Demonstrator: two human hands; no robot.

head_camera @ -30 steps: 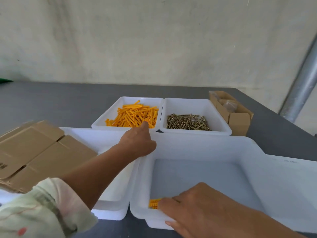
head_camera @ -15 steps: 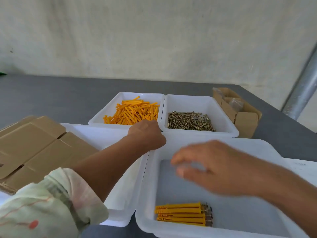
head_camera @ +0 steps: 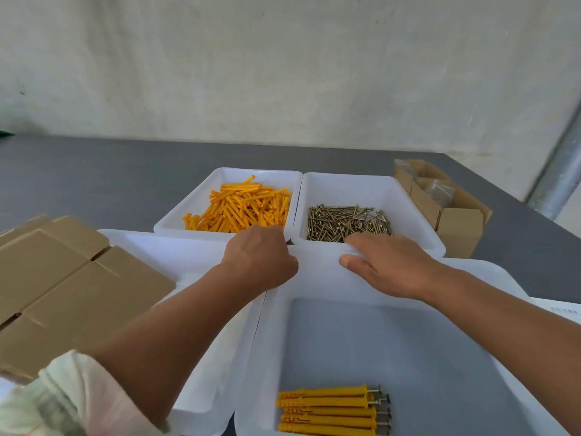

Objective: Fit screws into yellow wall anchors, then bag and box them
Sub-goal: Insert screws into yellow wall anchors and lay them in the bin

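Loose yellow wall anchors (head_camera: 245, 206) fill the far left white tray (head_camera: 257, 173). Screws (head_camera: 345, 221) lie in the white tray (head_camera: 345, 177) beside it. My left hand (head_camera: 257, 256) hangs curled at the near rim of the anchor tray, and its fingers are hidden behind the knuckles. My right hand (head_camera: 390, 265) reaches flat over the near rim of the screw tray, fingers straight and fingertips at the screws. Several anchors fitted with screws (head_camera: 333, 410) lie side by side in the near corner of a large white tray (head_camera: 393, 341).
A second large white tray (head_camera: 151, 247) sits under my left forearm. Flat cardboard boxes (head_camera: 63, 278) are stacked at the left. An open cardboard box with clear bags (head_camera: 456, 225) stands right of the screw tray. A metal pipe (head_camera: 559, 171) rises at the far right.
My right hand left the fitted anchors in the near tray and moved forward to the screw tray. My left hand stayed at the anchor tray's near rim and curled tighter.
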